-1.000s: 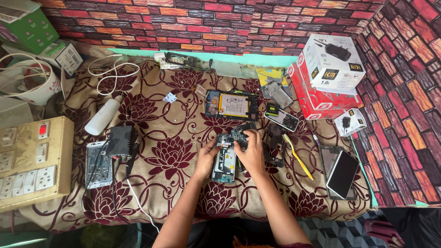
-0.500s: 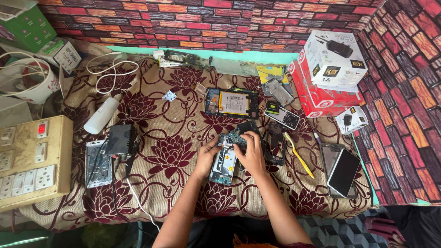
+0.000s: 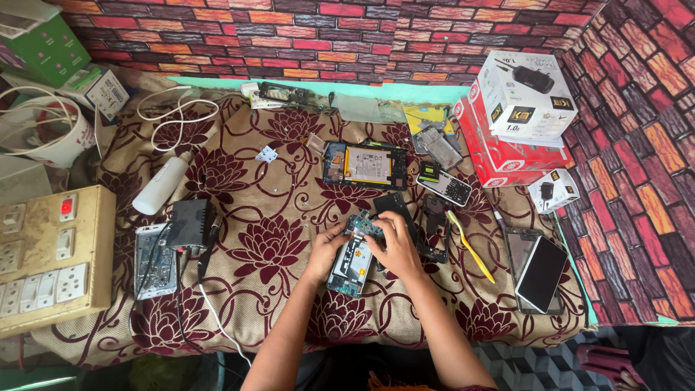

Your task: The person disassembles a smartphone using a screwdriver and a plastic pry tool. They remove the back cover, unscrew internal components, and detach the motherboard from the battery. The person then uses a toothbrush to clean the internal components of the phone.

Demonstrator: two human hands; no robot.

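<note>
Head view showed us working on an opened phone (image 3: 352,259) lying near the middle of the floral cloth (image 3: 253,217). Our left hand (image 3: 326,250) was curled around its left edge, steadying it, while our right hand (image 3: 394,242) was closed over its far end, fingertips pinched on a small circuit board (image 3: 364,226). To do this well, we judged the board needed a level lift with the frame held flat. A yellow toothbrush (image 3: 470,246) lay just to the right.
</note>
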